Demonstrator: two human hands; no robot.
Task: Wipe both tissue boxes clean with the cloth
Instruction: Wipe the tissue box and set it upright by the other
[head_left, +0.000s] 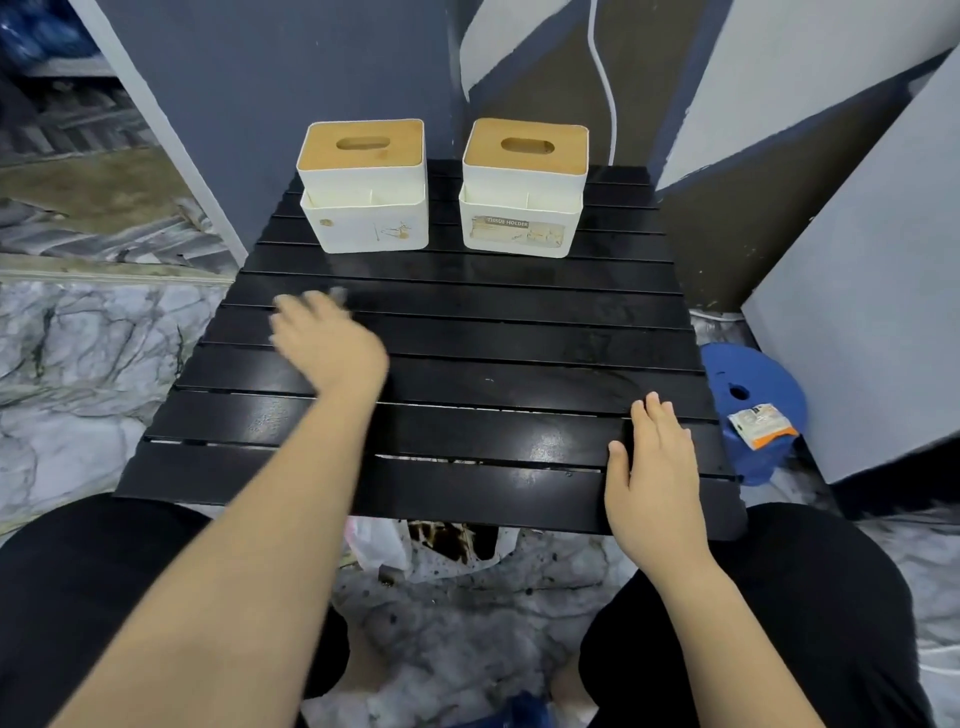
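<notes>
A low black slatted table (519, 332) stands on a marbled floor, pushed up against grey and brown painted wall panels.

At the table's far edge the two tissue boxes stand upright side by side, a clear gap between them. The left tissue box (364, 186) sits toward the far left corner, the right tissue box (524, 187) nearer the middle of that edge. Each is white with a wooden lid pierced by an oval slot and a small open tray along its front. Brownish marks show on the left box's front, and a torn, stained label reading "TISSUE HOLDER" clings to the right one; these fronts are probably where wiping is most needed. Both face the person, so the soiled sides are easy to reach.

No cloth can be seen on the table or in either hand, so the wiping looks not yet begun.

The left hand (324, 340) hovers over the left half of the table, short of the left box. It is blurred, its fingers appear spread and hold nothing; a small pale smear at the fingertips cannot be identified. The right hand (655, 467) lies flat near the table's near right corner, fingers straight and together, likely steadying the light table.

Beyond the right edge, a blue stool (748, 400) on the floor carries a small packet (761, 423). Under the near edge lies a plastic bag (384, 545).
</notes>
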